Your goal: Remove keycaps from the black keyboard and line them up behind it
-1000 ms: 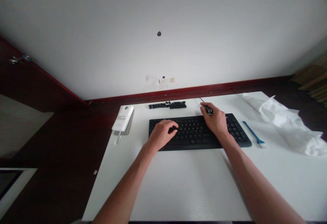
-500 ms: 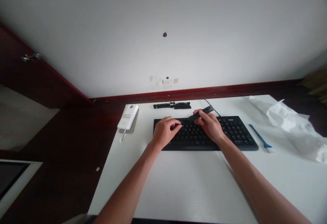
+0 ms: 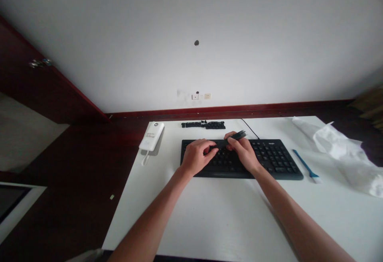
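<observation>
A black keyboard [image 3: 278, 156] lies flat on the white table, with both hands over it. My right hand [image 3: 247, 154] is closed around a slim black brush-like tool [image 3: 238, 135], held aslant above the upper keys. Its far end looks frayed, like bristles. My left hand [image 3: 197, 156] is closed in a pinch at the tool's lower left end, over the left part of the keyboard. Whether those fingertips grip the tool's end or a small key is hidden. Loose black keycaps [image 3: 215, 125] lie in a row behind the keyboard.
A white power bank [image 3: 152, 136] with a short loop cable lies at the table's left. On the right are a blue-handled brush [image 3: 305, 164] and a crumpled white plastic bag [image 3: 338, 142]. The keyboard's cable [image 3: 249, 127] runs off the back edge.
My left hand has moved slightly right, its fingertips now meeting the black tool's lower end. The right hand has tilted the tool a little. The view has shifted slightly.
</observation>
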{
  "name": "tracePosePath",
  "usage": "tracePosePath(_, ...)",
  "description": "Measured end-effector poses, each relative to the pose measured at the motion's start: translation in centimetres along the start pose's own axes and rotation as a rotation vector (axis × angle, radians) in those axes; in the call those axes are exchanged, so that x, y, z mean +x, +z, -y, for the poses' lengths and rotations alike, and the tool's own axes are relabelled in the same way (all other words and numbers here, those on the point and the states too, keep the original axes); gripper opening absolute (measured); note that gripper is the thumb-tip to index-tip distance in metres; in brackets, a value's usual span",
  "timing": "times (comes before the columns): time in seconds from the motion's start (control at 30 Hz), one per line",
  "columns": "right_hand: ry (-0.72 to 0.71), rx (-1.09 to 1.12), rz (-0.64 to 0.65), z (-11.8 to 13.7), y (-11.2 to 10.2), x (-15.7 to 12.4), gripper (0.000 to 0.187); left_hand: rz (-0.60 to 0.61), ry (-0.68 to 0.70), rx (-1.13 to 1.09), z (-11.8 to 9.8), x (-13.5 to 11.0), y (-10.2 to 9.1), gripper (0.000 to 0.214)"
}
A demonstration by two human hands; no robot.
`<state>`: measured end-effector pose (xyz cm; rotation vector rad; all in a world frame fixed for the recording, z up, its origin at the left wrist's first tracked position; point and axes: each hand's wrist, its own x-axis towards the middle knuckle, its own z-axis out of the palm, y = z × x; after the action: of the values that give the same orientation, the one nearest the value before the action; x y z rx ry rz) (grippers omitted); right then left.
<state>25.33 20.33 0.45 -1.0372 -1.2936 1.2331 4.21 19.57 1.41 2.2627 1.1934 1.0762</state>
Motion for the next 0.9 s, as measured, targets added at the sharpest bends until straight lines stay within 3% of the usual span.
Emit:
tracePosePath(0.13,-0.010,0.023,-0.165,-0.1,0.2,0.2,0.025,-0.001,0.012,0.001,0.0,-0.1,0.1,0.016)
tracePosePath(0.23,0.029,0.289,-0.215,0.0,0.8,0.5,0.020,0.044,0.031,0.001,0.3,-0.1,0.1,0.017)
tracePosePath(0.37,0.139,0.781,-0.181,0.7,1.0,0.6,0.011,0.037,-0.005,0.093,1.3,0.0,-0.2,0.014)
tracePosePath(0.47,0.199,0.937,-0.172,1.3,0.6,0.4,0.012,0.000,-0.062,0.237,2.1,0.0,-0.4,0.019)
tracePosePath(0.63,0.250,1.001,-0.203,1.6,0.4,0.0,0.017,0.016,-0.128,0.447,3.1,-0.4,0.0,0.037)
tracePosePath(0.77,0.234,0.943,-0.265,1.3,0.8,0.1,0.007,0.068,-0.166,0.493,3.2,-0.6,0.3,0.036)
tracePosePath(0.9,0.183,0.855,-0.245,1.4,0.9,0.1,0.007,0.091,-0.179,0.496,3.1,-0.5,0.2,0.032)
